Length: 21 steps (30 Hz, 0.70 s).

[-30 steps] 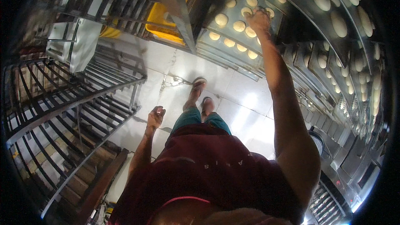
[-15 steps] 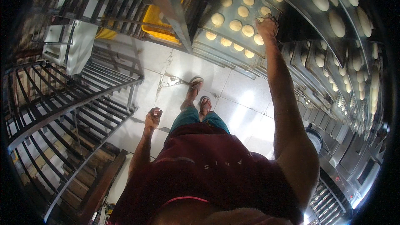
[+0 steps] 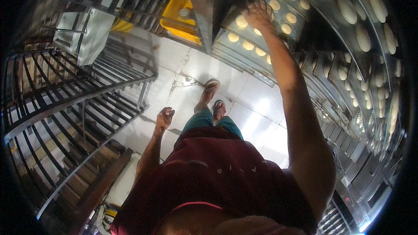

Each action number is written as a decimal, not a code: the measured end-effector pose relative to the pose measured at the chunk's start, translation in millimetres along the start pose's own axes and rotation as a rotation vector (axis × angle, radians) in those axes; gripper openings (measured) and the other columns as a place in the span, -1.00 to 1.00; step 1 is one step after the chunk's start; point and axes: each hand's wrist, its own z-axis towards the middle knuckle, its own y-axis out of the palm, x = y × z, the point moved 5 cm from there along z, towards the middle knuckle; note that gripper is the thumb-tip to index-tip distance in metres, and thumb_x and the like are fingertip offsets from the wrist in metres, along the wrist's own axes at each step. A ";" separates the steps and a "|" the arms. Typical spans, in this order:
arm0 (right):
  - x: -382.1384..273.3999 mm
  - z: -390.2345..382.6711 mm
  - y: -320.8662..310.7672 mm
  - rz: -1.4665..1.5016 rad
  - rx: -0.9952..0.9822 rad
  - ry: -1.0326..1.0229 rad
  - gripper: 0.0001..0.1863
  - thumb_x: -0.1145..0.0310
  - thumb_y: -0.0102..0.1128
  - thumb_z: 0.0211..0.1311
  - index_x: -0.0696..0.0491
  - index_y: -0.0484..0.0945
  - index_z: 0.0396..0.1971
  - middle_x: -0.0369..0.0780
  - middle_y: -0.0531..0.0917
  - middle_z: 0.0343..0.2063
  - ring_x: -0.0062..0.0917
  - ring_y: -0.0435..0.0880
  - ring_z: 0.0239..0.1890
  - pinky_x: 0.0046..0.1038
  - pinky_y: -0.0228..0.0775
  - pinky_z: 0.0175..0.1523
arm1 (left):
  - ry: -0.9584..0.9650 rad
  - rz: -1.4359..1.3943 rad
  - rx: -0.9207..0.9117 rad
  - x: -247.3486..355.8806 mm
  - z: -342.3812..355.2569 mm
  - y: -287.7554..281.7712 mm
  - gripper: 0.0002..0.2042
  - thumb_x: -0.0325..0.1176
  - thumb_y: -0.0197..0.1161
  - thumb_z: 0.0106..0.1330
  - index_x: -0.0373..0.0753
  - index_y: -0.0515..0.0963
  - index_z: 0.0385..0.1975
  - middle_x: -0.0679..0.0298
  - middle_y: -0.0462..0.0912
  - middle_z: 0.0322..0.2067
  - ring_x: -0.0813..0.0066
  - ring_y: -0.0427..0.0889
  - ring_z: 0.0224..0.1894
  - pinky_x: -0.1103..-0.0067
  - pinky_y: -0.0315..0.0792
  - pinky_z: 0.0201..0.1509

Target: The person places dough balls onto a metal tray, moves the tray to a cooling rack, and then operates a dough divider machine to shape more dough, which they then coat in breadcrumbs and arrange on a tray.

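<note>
A pale tiled floor (image 3: 247, 89) reflects white light. To the floor's left stands a dark slatted metal rack (image 3: 87, 100); at the floor's far edge, a grey metal post (image 3: 199, 8).

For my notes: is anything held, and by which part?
Left hand holds nothing visible. Right hand: fingers spread over dough balls; whether they grip cannot be told.

Pale cream on the dough balls (image 3: 274, 5) at one o'clock, against dull grey on the baking tray (image 3: 286, 7); bright yellow on the plastic crate (image 3: 171, 11) at eleven. Pale-lettered maroon on the T-shirt (image 3: 209, 159) at six, teal on the shorts (image 3: 197, 120), and dark stripes on the metal rack (image 3: 82, 99) at nine.
</note>
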 end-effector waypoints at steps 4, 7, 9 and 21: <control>-1.5 -2.3 9.2 0.062 0.042 0.022 -0.23 -0.17 -0.09 0.35 -0.11 0.13 0.47 -0.16 0.04 0.51 -0.18 -0.13 0.55 0.06 -0.39 0.55 | -0.098 0.019 0.005 17.1 -3.7 -3.8 -0.77 -0.37 0.38 0.25 -0.36 0.59 -0.19 0.11 0.73 -0.36 0.33 0.72 -0.32 0.49 0.57 -0.26; 2.3 -4.7 13.8 0.046 0.117 0.038 -0.27 -0.14 -0.07 0.36 -0.07 0.20 0.42 -0.08 0.09 0.47 -0.15 -0.05 0.51 0.02 -0.29 0.52 | -0.110 0.101 -0.041 10.2 2.1 -3.8 -0.78 -0.37 0.37 0.24 -0.33 0.59 -0.19 0.15 0.72 -0.34 0.34 0.69 -0.30 0.49 0.55 -0.29; 7.8 -16.0 3.0 0.005 0.336 0.006 -0.33 -0.11 -0.02 0.35 0.01 0.36 0.31 0.02 0.29 0.37 -0.08 0.24 0.42 -0.01 0.01 0.46 | 0.034 0.282 -0.047 39.0 2.2 -4.2 -0.78 -0.37 0.37 0.23 -0.32 0.59 -0.20 0.17 0.69 -0.33 0.38 0.65 -0.29 0.51 0.52 -0.30; 3.4 -148.5 24.0 0.461 -0.080 0.192 -0.55 -0.07 0.16 0.27 0.05 0.67 -0.25 -0.03 0.72 -0.26 -0.06 0.68 -0.14 -0.14 0.48 -0.01 | 0.139 0.017 -0.157 4.6 40.9 15.8 -0.71 -0.17 0.30 0.34 -0.32 0.60 -0.23 0.00 0.69 -0.28 0.02 0.70 -0.11 0.31 0.54 -0.13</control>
